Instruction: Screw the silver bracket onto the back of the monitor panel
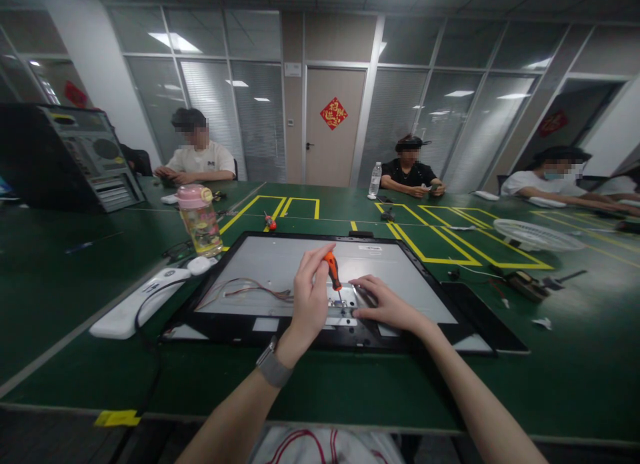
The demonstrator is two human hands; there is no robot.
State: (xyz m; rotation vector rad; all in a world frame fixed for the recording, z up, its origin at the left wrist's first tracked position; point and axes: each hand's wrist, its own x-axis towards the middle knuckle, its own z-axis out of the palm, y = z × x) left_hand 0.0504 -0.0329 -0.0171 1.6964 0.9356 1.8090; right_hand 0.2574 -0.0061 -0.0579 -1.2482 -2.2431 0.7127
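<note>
My left hand (310, 292), with a watch on its wrist, is closed around the orange and black handle of a screwdriver (332, 265). The screwdriver points down, its tip at a small metal plate with a circuit board (338, 303). My right hand (383, 303) grips the plate's right side, thumb and fingertips at its edge; part of it is hidden under the hand. Beneath both hands lies a flat display panel (420, 271) with a grey back and black frame. Thin wires (257, 289) run across it to the left of the plate.
Left of the panel are a white power strip (143, 304) and a pink-lidded bottle (200, 217). A computer case (75, 157) stands at far left. A red tool (271, 222) lies behind. At right are a white round rack (535, 234) and a dark tool (527, 285). Several people sit opposite.
</note>
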